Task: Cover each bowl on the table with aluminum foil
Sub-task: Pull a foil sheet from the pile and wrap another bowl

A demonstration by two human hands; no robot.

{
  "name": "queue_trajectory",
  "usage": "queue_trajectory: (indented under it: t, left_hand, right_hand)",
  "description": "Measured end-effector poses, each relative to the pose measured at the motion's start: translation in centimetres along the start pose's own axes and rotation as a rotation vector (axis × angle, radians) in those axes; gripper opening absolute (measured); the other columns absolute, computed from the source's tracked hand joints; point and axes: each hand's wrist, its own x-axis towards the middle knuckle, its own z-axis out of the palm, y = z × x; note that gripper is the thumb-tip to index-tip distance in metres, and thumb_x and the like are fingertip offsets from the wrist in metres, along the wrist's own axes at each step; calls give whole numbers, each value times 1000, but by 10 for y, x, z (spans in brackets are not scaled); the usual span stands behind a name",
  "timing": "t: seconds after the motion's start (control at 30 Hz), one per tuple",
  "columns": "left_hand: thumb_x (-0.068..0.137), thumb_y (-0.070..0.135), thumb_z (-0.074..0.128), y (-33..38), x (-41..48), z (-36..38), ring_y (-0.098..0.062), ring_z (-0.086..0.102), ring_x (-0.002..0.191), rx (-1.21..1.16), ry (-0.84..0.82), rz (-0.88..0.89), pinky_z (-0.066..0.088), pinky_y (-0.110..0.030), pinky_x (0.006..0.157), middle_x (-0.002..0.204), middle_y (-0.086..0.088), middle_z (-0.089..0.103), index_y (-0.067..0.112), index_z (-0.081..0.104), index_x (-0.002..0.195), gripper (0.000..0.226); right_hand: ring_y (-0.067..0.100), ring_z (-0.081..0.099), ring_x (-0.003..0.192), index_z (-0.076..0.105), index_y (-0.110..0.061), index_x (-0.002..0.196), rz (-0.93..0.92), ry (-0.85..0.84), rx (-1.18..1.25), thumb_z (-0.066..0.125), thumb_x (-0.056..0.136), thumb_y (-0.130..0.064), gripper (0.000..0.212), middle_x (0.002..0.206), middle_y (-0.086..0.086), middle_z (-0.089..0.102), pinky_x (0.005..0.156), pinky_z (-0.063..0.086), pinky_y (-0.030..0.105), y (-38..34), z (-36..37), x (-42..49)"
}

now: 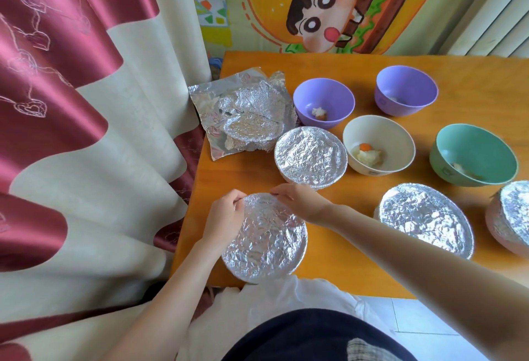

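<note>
A foil-covered bowl (264,237) sits at the near left corner of the orange table (343,252). My left hand (224,217) pinches the foil at its far left rim. My right hand (300,200) pinches the foil at the far rim. Three more foil-covered bowls stand at the middle (310,157), near right (426,219) and right edge (512,214). Open bowls with food scraps: two purple (323,103) (406,90), one cream (378,143), one green (473,154).
A crumpled pile of foil sheets (246,114) lies at the table's far left corner. A red and cream curtain (86,103) hangs close on the left. A cartoon wall picture (329,6) stands behind the table.
</note>
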Motion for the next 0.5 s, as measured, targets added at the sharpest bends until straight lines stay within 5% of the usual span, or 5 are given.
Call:
queue_trajectory:
  t: [0.17, 0.27, 0.33, 0.5]
  left_hand:
    - [97, 11, 49, -7, -2, 4, -10, 60, 84, -63, 49, -1, 43, -15, 69, 100, -2, 69, 8, 66, 110, 22]
    - [97, 13, 48, -5, -3, 7, -9, 57, 78, -37, 39, -3, 40, -7, 62, 100, -4, 69, 7, 65, 113, 24]
    - [98, 13, 48, -4, -3, 9, -12, 59, 80, -34, 49, -5, 39, -5, 59, 101, -6, 70, 7, 65, 113, 24]
    - [98, 13, 47, -4, -4, 11, -13, 63, 92, -51, 80, -2, 42, -9, 68, 105, -3, 69, 8, 65, 114, 25]
  right_hand:
    - [32, 61, 95, 61, -1, 114, -5, -73, -73, 40, 101, -21, 32, 105, 18, 67, 87, 45, 40, -2, -2, 3]
    - [23, 53, 67, 62, 0, 86, -25, -91, -91, 36, 102, -22, 37, 75, 13, 61, 70, 43, 34, -3, -4, 3]
    - [14, 36, 53, 45, -10, 65, -33, -107, -87, 34, 103, -23, 41, 58, 1, 41, 57, 35, 29, -7, -8, 3]
    - [11, 32, 51, 42, -14, 66, -21, -63, -37, 34, 103, -26, 40, 59, -3, 38, 54, 31, 25, -9, -3, -2]
